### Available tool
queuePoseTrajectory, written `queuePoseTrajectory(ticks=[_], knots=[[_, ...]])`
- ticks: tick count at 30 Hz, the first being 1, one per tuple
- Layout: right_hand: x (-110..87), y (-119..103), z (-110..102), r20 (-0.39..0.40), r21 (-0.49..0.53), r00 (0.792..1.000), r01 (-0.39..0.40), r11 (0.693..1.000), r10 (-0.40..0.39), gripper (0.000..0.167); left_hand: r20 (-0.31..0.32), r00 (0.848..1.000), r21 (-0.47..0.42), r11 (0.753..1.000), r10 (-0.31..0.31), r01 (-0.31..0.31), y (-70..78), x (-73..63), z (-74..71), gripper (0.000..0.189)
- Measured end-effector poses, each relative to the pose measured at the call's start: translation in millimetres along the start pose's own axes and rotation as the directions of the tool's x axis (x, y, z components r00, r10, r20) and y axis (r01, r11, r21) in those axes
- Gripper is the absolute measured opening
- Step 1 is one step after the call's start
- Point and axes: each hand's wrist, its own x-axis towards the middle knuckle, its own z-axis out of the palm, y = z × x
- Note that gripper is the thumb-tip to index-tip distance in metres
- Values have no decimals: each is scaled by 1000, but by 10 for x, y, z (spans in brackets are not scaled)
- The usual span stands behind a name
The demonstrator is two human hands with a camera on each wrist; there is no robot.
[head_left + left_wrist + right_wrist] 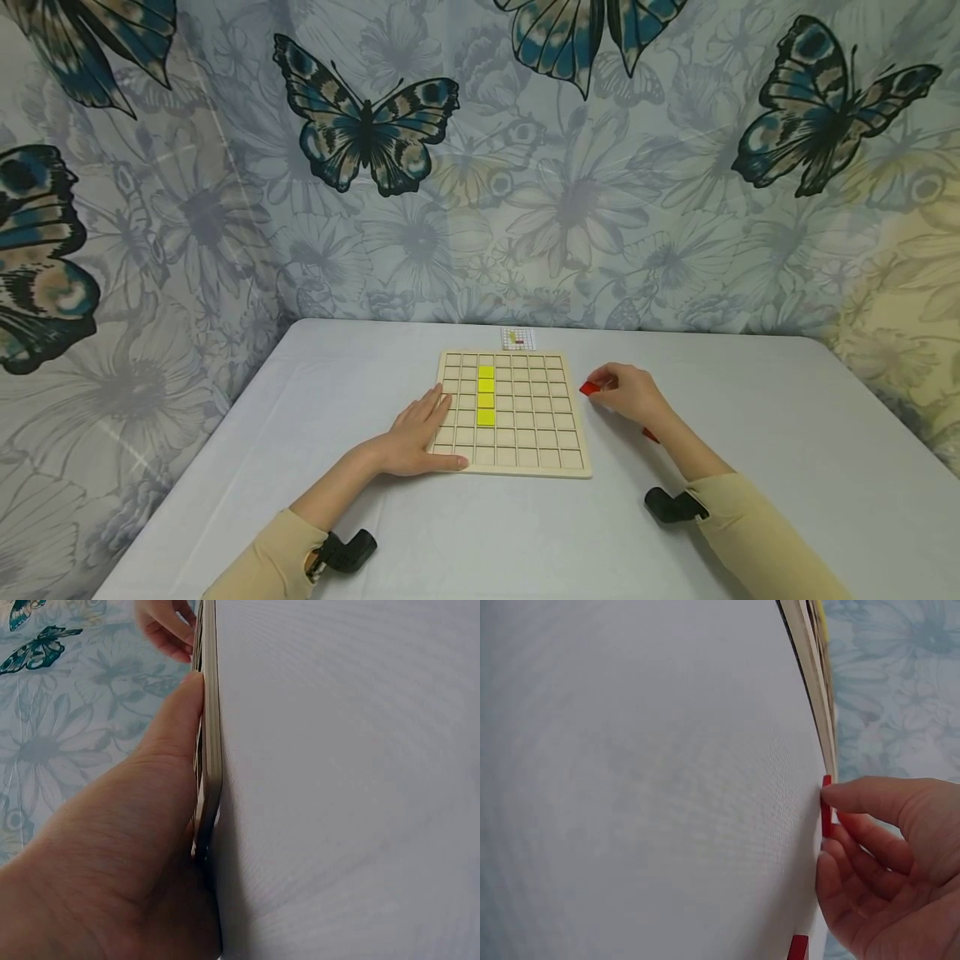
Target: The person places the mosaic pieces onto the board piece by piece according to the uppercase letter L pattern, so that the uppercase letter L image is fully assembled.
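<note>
A square wooden grid board (517,457) lies on the table, with a column of several yellow tiles (486,400) set in its cells. My left hand (412,437) rests on the board's left edge and near corner, fingers straight and thumb spread along the front rim. Just off the board's right side, my right hand (628,393) pinches a red tile (826,806) between thumb and fingers. Another red tile (650,434) lies on the table under the right wrist, partly hidden by it in the head view.
A small card with a coloured grid pattern (517,338) lies behind the board. The white-covered table (360,350) meets a butterfly-patterned wall covering (570,192) at the back. A black wrist camera (351,552) sits at the left sleeve, another camera (673,505) at the right.
</note>
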Motion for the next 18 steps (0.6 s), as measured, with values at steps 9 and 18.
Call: queuePoseTrajectory(ticks=[9,18], knots=[[-30,9,-18,1,26,1000,8,1000,-8,29,0,1000,4,1000,8,-8,-15,8,4,106],[-39,4,-11,-3,25,1000,11,1000,-11,28,4,1000,10,1000,10,-10,-15,7,3,106]])
